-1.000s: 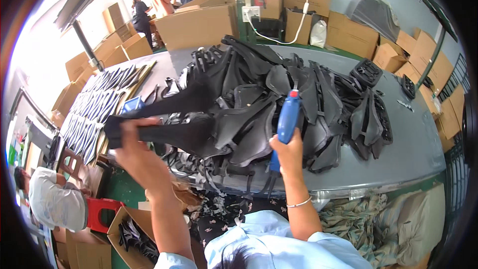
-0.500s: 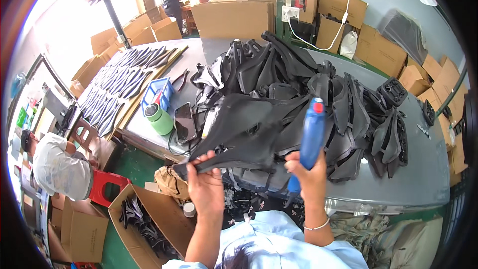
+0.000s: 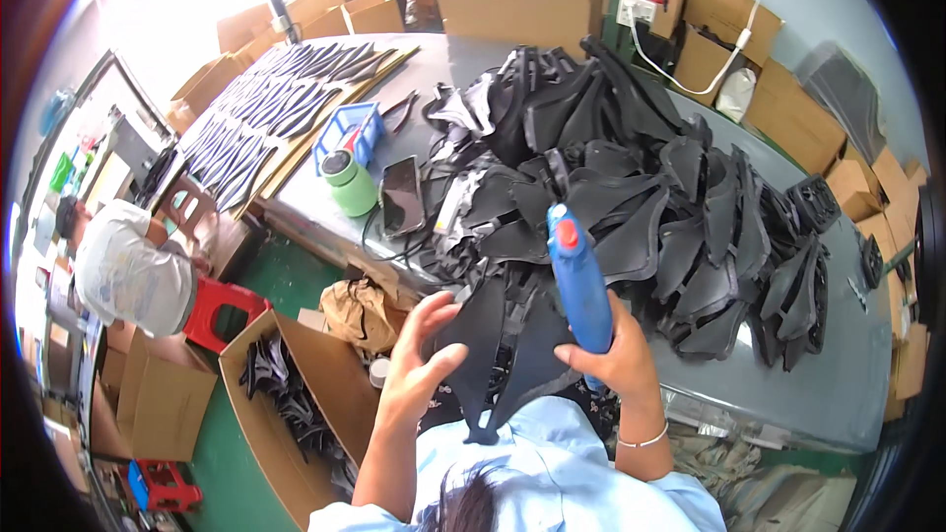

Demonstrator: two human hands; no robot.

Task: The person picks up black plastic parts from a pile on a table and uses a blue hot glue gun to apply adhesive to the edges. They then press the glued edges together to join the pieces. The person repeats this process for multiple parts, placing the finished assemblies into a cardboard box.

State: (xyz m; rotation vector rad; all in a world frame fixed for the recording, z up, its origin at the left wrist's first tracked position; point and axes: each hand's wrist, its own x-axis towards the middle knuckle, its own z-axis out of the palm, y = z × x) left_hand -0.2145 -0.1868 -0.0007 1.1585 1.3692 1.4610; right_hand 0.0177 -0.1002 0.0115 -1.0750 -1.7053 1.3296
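In my right hand (image 3: 618, 355) is a blue, handheld, tube-shaped tool (image 3: 581, 281) with a red spot at its upper end; my fingers wrap its lower part. The right thumb reaches toward a black V-shaped moulded piece (image 3: 532, 340) close to my body. My left hand (image 3: 422, 360) is at that piece's left edge, thumb and fingers apart, not visibly gripping it. Its narrow joined end points down toward my light blue shirt. Beyond my hands, a heap of similar black padded pieces (image 3: 631, 227) covers much of the grey table (image 3: 788, 404).
A green bottle (image 3: 349, 183), a phone (image 3: 402, 197) and a blue basket (image 3: 347, 136) stand left of the heap. Dark curved strips (image 3: 286, 89) lie in rows on a board. An open carton (image 3: 325, 384) is at my lower left. A seated person (image 3: 133, 261) works at far left.
The black piece has come down from over the table toward my body and is turned with its narrow end down. My left hand's fingers have opened. The blue tool tilts the other way.
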